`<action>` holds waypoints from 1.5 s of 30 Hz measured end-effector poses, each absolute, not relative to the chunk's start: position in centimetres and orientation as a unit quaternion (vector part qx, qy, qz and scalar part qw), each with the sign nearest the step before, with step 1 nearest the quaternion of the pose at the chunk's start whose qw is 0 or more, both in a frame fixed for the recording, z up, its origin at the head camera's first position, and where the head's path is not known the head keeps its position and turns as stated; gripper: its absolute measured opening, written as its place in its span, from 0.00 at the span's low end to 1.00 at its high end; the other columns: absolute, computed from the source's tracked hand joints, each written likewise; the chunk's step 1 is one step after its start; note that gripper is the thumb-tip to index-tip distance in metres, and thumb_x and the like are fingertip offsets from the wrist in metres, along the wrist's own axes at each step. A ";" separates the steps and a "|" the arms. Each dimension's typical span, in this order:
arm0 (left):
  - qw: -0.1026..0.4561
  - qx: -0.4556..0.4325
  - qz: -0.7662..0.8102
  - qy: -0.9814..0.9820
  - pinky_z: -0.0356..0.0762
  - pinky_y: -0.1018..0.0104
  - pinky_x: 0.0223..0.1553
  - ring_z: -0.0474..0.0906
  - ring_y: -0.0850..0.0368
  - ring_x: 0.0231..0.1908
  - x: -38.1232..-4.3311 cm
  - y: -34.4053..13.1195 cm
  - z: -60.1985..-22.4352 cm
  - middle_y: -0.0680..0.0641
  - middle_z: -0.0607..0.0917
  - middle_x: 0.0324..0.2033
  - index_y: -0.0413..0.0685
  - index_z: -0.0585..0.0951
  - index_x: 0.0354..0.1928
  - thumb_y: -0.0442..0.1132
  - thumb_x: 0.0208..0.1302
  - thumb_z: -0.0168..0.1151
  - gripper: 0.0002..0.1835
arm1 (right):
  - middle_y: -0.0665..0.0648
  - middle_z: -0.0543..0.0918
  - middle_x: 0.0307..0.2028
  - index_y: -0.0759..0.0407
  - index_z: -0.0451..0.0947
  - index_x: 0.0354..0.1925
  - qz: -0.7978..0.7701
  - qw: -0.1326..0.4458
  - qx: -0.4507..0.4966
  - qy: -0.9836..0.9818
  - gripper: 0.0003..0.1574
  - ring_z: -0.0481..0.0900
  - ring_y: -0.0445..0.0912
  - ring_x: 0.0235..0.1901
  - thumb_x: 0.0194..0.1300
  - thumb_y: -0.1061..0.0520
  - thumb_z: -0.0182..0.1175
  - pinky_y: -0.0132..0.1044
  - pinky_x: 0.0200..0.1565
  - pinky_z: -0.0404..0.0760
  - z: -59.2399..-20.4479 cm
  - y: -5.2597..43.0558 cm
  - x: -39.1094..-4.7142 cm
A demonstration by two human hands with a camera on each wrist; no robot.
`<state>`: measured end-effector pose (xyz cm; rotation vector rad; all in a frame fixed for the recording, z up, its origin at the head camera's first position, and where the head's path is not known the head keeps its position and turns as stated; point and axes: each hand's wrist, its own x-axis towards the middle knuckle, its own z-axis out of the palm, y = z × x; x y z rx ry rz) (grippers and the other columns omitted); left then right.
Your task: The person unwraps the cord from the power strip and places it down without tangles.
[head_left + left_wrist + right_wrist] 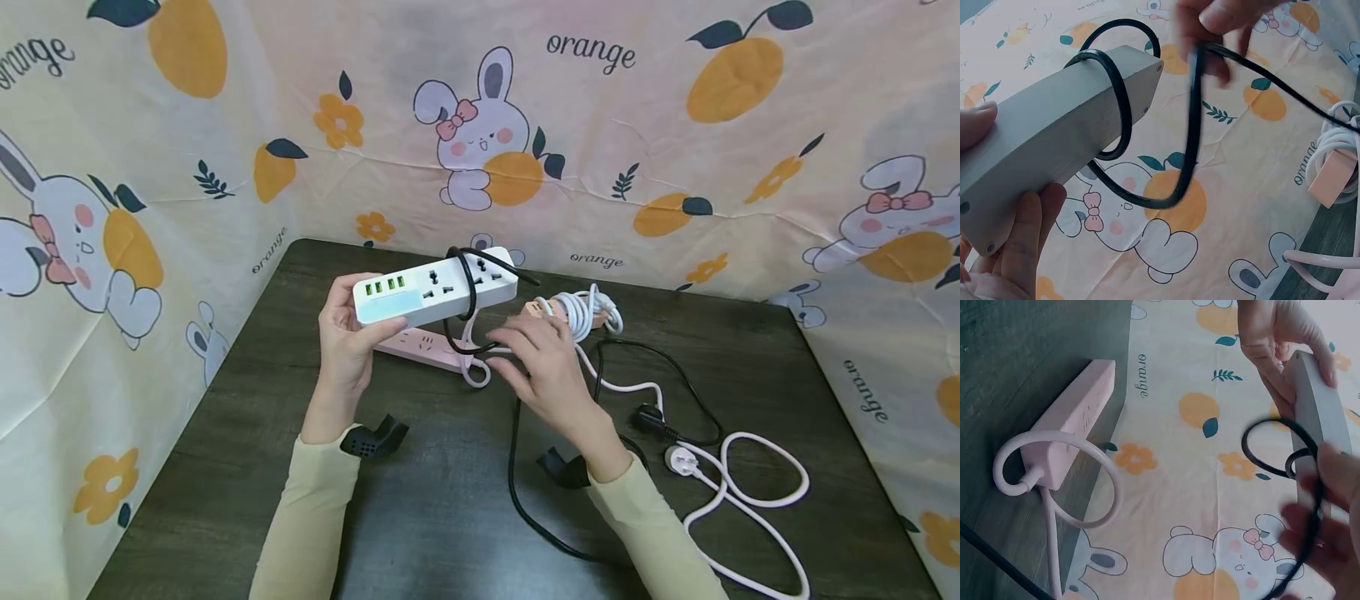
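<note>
A white power strip (390, 307) is raised above the table, tilted, its sockets and several green USB ports facing up in the head view. My left hand (347, 337) grips its near-left end, thumb along the front edge and fingers (1030, 215) beneath. A black cable (470, 287) loops around the strip's far end. My right hand (551, 367) holds this cable between thumb and fingers, just right of the strip; in the left wrist view the hand and the cable (1192, 125) are blurred. From there the cable runs down to the table, ending in a black plug (649, 419).
Behind the raised strip lies a pink power strip (427, 346) with a pale looped cord. A peach strip (537, 309) wound with white cable (581, 315) sits at the back right. White cord (780, 500) and its white plug (681, 460) lie on the dark table's right side. Printed cloth (300, 50) hangs behind.
</note>
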<state>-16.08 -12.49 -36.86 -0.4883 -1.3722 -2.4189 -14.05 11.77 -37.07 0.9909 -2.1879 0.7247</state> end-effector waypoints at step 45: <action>0.165 -0.101 -0.889 -0.415 0.80 0.69 0.36 0.81 0.55 0.38 -16.3 -18.3 -37.5 0.43 0.80 0.37 0.38 0.76 0.43 0.14 0.47 0.55 0.21 | 0.43 0.74 0.20 0.81 0.74 0.28 0.500 0.365 0.011 -0.785 0.06 0.62 0.35 0.17 0.59 0.73 0.56 0.23 0.20 0.60 -35.7 30.1 -12.1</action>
